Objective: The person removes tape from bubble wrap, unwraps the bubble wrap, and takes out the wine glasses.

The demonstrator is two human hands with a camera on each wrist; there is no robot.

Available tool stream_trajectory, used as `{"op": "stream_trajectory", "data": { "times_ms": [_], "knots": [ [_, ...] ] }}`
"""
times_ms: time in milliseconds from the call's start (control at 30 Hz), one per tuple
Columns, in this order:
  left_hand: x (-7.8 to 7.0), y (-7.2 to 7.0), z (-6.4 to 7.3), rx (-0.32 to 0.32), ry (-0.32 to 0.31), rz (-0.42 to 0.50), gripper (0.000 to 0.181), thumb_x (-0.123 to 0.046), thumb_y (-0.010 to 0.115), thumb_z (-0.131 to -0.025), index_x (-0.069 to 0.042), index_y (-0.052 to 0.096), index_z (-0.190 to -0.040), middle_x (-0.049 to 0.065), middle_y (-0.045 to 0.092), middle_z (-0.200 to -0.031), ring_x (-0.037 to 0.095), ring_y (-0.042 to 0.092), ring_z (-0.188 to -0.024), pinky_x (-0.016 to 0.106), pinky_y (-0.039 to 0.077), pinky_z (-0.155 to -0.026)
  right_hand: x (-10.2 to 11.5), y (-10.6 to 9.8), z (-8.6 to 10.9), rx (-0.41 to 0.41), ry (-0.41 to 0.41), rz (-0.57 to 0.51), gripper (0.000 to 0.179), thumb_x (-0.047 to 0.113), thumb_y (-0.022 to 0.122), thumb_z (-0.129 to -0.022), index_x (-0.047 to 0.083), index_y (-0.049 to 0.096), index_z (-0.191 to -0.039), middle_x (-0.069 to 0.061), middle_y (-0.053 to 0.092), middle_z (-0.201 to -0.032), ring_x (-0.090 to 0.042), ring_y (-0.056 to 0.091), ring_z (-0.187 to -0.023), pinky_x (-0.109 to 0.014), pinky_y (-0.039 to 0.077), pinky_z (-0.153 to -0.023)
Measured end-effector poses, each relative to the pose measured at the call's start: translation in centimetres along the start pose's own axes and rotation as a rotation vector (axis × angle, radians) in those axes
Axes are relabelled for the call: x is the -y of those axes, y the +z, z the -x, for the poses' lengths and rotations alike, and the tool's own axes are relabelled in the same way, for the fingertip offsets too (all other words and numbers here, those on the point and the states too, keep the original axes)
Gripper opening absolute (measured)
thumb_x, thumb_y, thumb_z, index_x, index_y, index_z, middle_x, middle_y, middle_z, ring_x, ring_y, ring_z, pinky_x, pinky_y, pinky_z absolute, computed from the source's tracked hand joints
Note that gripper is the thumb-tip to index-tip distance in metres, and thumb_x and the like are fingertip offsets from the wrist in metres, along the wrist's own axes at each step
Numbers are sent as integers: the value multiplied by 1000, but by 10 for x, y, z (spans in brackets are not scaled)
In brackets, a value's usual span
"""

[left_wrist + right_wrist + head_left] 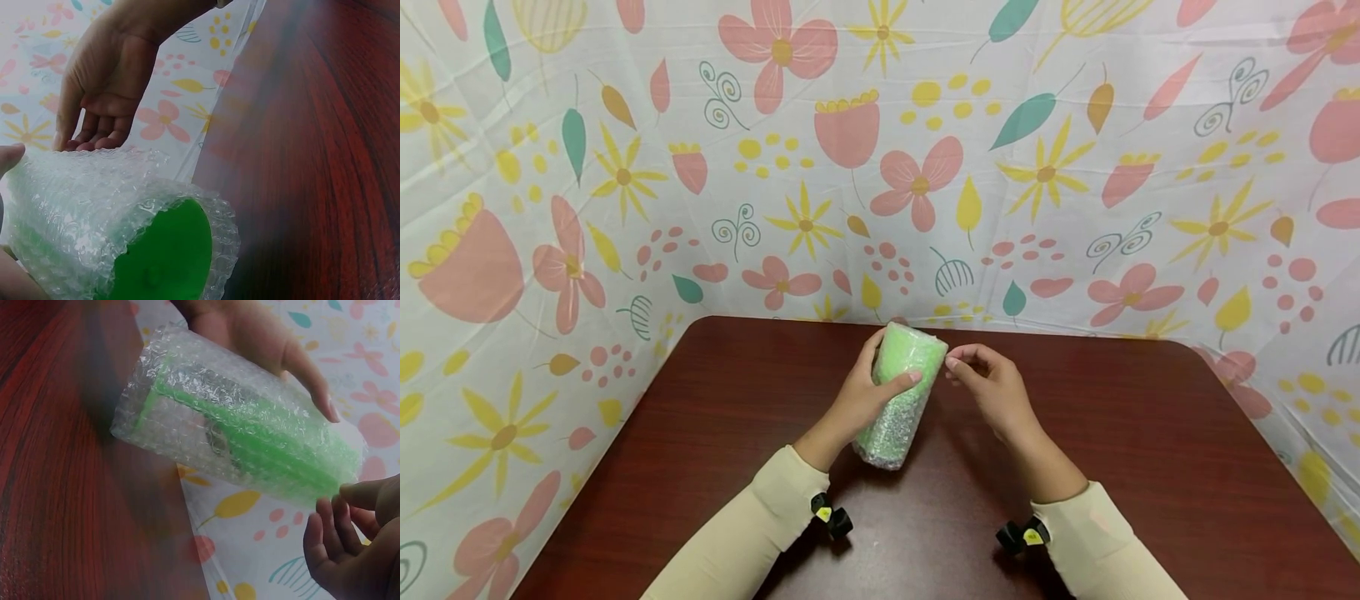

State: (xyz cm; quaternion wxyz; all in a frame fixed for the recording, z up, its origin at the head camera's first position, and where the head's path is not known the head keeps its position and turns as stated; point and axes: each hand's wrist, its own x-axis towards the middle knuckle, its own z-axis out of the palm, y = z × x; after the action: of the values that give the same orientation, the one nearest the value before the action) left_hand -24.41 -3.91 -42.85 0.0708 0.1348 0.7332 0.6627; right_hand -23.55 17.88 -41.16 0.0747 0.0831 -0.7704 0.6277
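Note:
A green box-like item wrapped in clear bubble wrap (897, 421) is held tilted above the table. My left hand (859, 402) grips it from the left, thumb across its near face. At its upper right end my right hand (1002, 398) brings thumb and forefinger together, pinching the edge of the wrap, while the other fingers curl loosely. In the left wrist view the bubble wrap (81, 200) leaves a flat green end (169, 256) bare. The right wrist view shows a green stripe and paler panels through the bubble wrap (250, 431); what is inside is blurred.
The dark red-brown wooden table (715, 400) lies under both hands. A white cloth with flowers and leaves (865, 167) hangs behind and along the sides. Small black devices with yellow labels, one on the left cuff (831, 515) and one on the right cuff (1024, 536), stick out inward.

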Motion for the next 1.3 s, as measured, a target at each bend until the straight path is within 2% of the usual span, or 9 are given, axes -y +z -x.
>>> {"op": "stream_trajectory", "data": {
  "times_ms": [133, 200, 333, 533, 800, 1033, 1167, 1300],
  "knots": [
    [0, 0, 0, -2, 19, 4, 84, -44, 75, -90, -49, 21, -154, 2, 42, -150, 27, 60, -112, 41, 54, -86, 1, -1, 0, -4, 0, 49, 26, 22, 68, -99, -2, 69, -109, -6, 58, -89, -11, 59, -80, -26, 55, -74],
    [2, 0, -1, -9, 33, -4, 83, -45, 75, -89, -49, 22, -153, 1, 43, -150, 27, 60, -113, 41, 54, -86, 2, -1, 1, 33, 27, 10, 26, 21, 65, -100, -4, 66, -110, -5, 57, -84, -10, 59, -72, -27, 54, -69],
    [5, 0, -2, -54, 45, -77, 85, -50, 76, -87, -51, 23, -153, -2, 45, -148, 26, 59, -113, 41, 54, -85, 5, -1, 1, 117, 98, -99, 22, 15, 57, -103, -6, 57, -111, -4, 60, -77, -13, 62, -62, -33, 58, -65],
    [5, 1, -2, -103, 53, -144, 92, -53, 77, -84, -43, 23, -158, -4, 44, -148, 26, 57, -114, 42, 53, -85, 7, -1, 2, 116, 88, -98, 18, 11, 55, -103, -6, 57, -108, -5, 63, -78, -13, 65, -67, -37, 60, -71],
    [2, 2, 0, -115, 69, -160, 89, -52, 77, -84, -45, 25, -156, -4, 42, -152, 24, 55, -118, 42, 53, -89, 8, -2, 3, 102, 51, -16, 27, 23, 67, -99, -2, 56, -97, -3, 60, -68, -13, 61, -62, -37, 59, -65],
    [3, 3, -1, -105, 72, -153, 90, -51, 77, -85, -41, 24, -158, -3, 43, -150, 24, 55, -116, 41, 52, -88, 8, -1, 2, 113, 19, -58, 26, 18, 65, -100, -5, 54, -98, -3, 65, -71, -12, 67, -65, -38, 61, -68],
    [3, 3, -1, -96, 73, -148, 89, -50, 77, -85, -43, 24, -157, -3, 44, -149, 24, 56, -116, 41, 53, -88, 6, 0, 2, 119, 30, -52, 24, 16, 63, -101, -6, 54, -101, -7, 67, -74, -13, 69, -66, -41, 61, -70],
    [3, 4, -1, -91, 70, -151, 90, -50, 77, -85, -43, 23, -157, -3, 43, -150, 23, 56, -117, 41, 53, -88, 6, 0, 2, 124, 48, -38, 21, 13, 59, -102, -7, 54, -107, -18, 69, -81, -15, 70, -68, -43, 61, -72]
  ]
}}
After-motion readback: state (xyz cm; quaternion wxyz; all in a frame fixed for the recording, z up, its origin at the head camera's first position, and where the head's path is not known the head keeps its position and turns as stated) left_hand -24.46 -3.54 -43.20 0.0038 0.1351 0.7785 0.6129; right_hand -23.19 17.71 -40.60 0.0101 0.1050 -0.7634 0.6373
